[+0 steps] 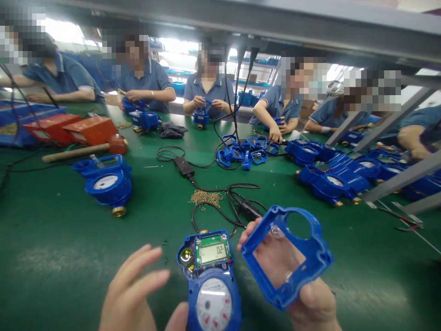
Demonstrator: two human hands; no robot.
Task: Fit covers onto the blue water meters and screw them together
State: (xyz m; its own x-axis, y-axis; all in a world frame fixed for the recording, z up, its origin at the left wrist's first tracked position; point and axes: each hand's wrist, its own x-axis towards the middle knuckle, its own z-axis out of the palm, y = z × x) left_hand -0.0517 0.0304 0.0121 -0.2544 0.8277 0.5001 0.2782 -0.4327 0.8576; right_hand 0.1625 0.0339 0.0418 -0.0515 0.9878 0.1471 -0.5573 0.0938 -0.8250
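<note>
Directly before me lies a blue water meter (214, 287), its top open so that a green circuit board with a small screen shows. My left hand (136, 289) is beside it on the left, fingers spread, with the thumb close to the meter's edge; whether it touches I cannot tell. To the right, my right hand (315, 299) grips a blue plastic meter cover (287, 257), tilted with its hollow inner side towards me. Fingers show through the cover's clear window. Beyond the meter is a small heap of brass-coloured screws (206, 197).
Another blue meter (108, 181) stands on the green table (155, 193) at left, near a mallet (79, 151) and orange boxes (91, 130). Black cables (237, 188) cross the middle. Loose blue covers (246, 149) and several meters (332, 177) lie right. Co-workers sit opposite.
</note>
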